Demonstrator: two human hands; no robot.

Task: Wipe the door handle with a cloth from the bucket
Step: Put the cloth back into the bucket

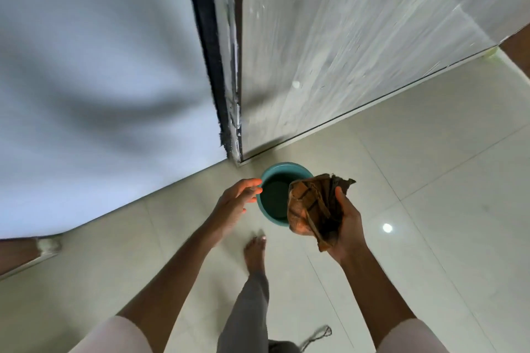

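Head view: right hand (348,226) fingers clutch a crumpled brown cloth (314,206) above the teal bucket (268,178); left hand (236,200) fingers spread.

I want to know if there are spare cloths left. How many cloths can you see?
1. The brown cloth is bunched in the right hand, above the teal bucket on the floor. The bucket's visible inside looks bare, but the cloth covers part of it, so another may be hidden.

Person had pale pink short sleeves (120,332) showing at 7 and 5 o'clock, forearms bare below them. Grey leggings (249,312) ran down near 6 o'clock, ending at a bare foot (255,252).
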